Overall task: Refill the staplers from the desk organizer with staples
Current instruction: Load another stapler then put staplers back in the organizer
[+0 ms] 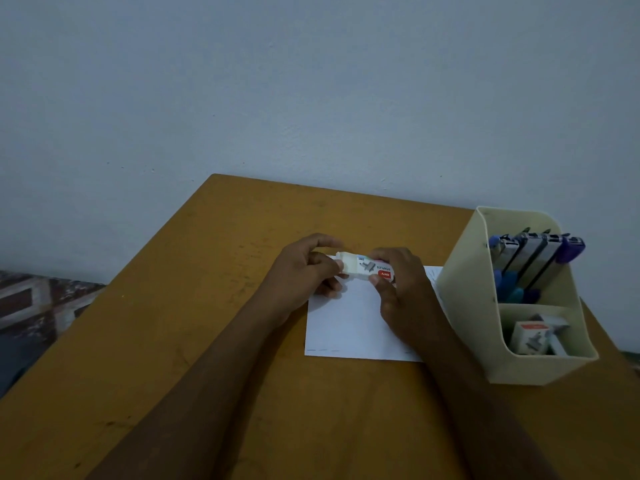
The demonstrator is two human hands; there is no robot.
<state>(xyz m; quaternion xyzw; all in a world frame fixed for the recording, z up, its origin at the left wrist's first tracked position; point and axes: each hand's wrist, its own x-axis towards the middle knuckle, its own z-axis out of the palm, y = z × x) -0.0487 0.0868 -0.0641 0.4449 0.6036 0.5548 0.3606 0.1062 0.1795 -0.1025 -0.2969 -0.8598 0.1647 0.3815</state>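
A small white staple box point(364, 269) with a red label is held above a white sheet of paper point(349, 327). My left hand point(304, 271) pinches its left end, where an inner part sticks out. My right hand point(401, 289) grips its right end with thumb and fingers. A cream desk organizer point(485, 334) stands at the right. Several staplers point(533, 258), blue and purple with grey metal, stand upright in its back compartment. More staple boxes point(535, 336) lie in its front compartment.
The brown desk point(194, 323) meets a pale wall at the back; its left edge runs diagonally. A patterned cloth point(34, 303) lies beyond that left edge. The paper shows short rows of staples near its lower edge.
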